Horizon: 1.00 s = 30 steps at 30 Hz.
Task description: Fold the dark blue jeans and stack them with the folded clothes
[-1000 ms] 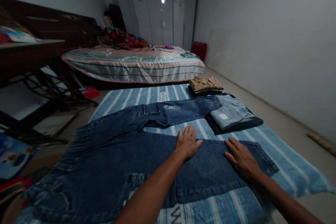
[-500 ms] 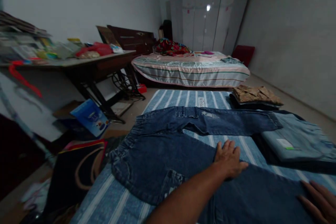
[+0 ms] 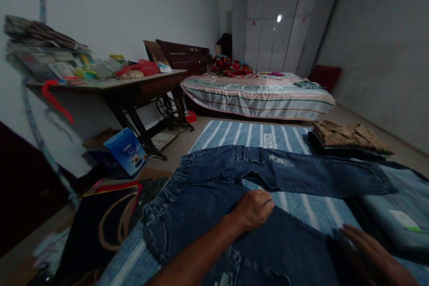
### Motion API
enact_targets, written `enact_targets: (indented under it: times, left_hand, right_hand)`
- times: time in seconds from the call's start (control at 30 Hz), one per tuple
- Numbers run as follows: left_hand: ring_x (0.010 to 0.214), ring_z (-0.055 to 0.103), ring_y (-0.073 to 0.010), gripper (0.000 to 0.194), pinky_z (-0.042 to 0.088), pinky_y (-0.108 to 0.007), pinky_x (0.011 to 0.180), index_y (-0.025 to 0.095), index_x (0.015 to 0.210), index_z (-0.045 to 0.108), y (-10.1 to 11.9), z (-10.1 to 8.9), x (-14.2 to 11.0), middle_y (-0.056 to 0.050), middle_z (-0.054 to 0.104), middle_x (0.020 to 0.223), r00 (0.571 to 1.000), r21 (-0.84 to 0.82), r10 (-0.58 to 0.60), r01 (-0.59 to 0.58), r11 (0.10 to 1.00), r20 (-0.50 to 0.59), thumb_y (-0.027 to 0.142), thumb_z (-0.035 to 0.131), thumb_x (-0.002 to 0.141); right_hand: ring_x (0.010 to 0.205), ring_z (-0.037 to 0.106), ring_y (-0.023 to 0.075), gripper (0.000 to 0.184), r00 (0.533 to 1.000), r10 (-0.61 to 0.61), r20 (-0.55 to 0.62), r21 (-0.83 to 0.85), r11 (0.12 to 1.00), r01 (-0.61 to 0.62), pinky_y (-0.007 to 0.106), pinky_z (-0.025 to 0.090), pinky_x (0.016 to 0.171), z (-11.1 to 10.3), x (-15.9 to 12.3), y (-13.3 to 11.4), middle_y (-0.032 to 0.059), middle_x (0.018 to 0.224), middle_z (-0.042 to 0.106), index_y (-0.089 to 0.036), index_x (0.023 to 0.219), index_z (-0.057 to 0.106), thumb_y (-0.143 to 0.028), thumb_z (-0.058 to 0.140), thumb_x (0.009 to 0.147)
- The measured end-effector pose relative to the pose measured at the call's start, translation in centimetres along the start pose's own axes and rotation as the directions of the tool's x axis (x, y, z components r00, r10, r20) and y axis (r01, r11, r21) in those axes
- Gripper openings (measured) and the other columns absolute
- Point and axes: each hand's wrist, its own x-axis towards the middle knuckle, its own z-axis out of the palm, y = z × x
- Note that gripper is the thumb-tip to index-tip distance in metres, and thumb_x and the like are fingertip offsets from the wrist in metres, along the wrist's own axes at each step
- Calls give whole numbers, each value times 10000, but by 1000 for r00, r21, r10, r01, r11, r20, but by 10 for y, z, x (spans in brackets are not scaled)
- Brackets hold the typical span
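Note:
Dark blue jeans (image 3: 208,201) with an elastic waist and cargo pockets lie spread on a blue-and-white striped bed cover (image 3: 228,132). The waist points left and the legs run to the right. My left hand (image 3: 254,211) is closed at the inner edge of the near leg, its fingers curled on the denim. Its fingertips are partly hidden. My right hand (image 3: 372,250) is by the lower part of that leg, fingers stretched out and somewhat blurred. The far leg's cuff lies over folded light-blue jeans (image 3: 402,199) on the right.
A folded brown patterned garment (image 3: 351,136) tops a dark pile at the right. Left of the bed are a cluttered sewing-machine table (image 3: 144,82), a blue box (image 3: 127,152) and a black bag (image 3: 90,228). Beyond stand another bed (image 3: 258,98) and a wardrobe (image 3: 268,35).
My left hand has moved left along the near leg, and its fingers have curled. My right hand has shifted left. The near leg has moved, and the view has turned slightly left.

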Motion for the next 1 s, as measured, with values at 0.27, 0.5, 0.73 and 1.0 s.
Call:
enact_targets:
  times: [0.27,0.5,0.73,1.0]
  left_hand:
    - [843,605,-176,189,466,-281,795,181,867,633,-44,-33,-30,-53,654,856,951,125,-216,247,961,-220,193,445,884]
    - [950,569,-213,170,466,-321,841,182,1006,584,-48,-44,-26,-63,623,971,929,308,-327,367,878,-175,225,512,858]
    - [997,538,-266,196,475,-374,827,162,969,571,-40,-38,-3,-97,600,1001,897,483,-432,421,768,-96,312,555,844]
    - [937,572,-236,180,480,-351,807,175,905,587,-47,-37,6,-99,630,940,920,538,-390,312,783,34,111,434,837]
  right_hand:
    - [1048,605,241,340,989,-120,82,-123,984,130,362,516,886,38,124,-81,112,1160,631,-193,1116,620,-241,388,872]
    - [931,611,209,353,969,-10,245,-300,950,86,305,490,793,45,158,-64,90,1045,652,-172,1055,638,-67,386,832]
    - [944,585,235,333,956,-6,292,-466,872,147,331,466,749,32,157,-27,97,1026,634,-178,1028,628,-50,379,849]
    - [859,616,211,310,946,99,309,-417,908,42,302,478,744,15,159,32,80,918,652,-196,924,649,-56,404,794]
